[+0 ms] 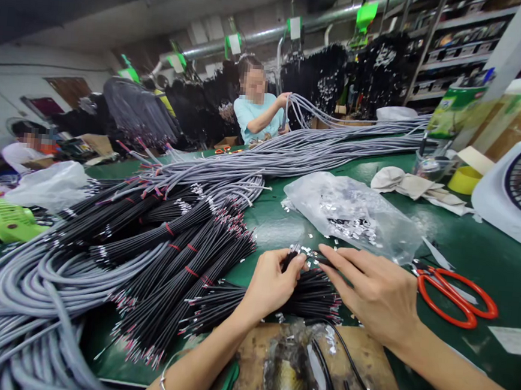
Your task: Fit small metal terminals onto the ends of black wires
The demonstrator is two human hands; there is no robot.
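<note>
My left hand [274,283] is closed, thumb against fingers, on a short black cable end [288,259]. Facing it, my right hand [377,291] has its long fingers held together over another black cable piece [326,261]. Small silver tabs [310,256] lie between and around the fingertips. Just below both hands is a bundle of thin black cables [313,298] with pinkish and silver ends. Behind the hands rests a clear plastic bag [353,217] with many loose silver tabs in it. My fingers partly hide what they grip.
Red-handled scissors [457,297] lie to the right, near a white fan [509,184]. Banded black cable bundles [182,273] and grey cable coils [40,298] cover the left side. A worn board [364,371] is in front. Across the green table [276,226], a person [262,114] holds grey cables [319,139].
</note>
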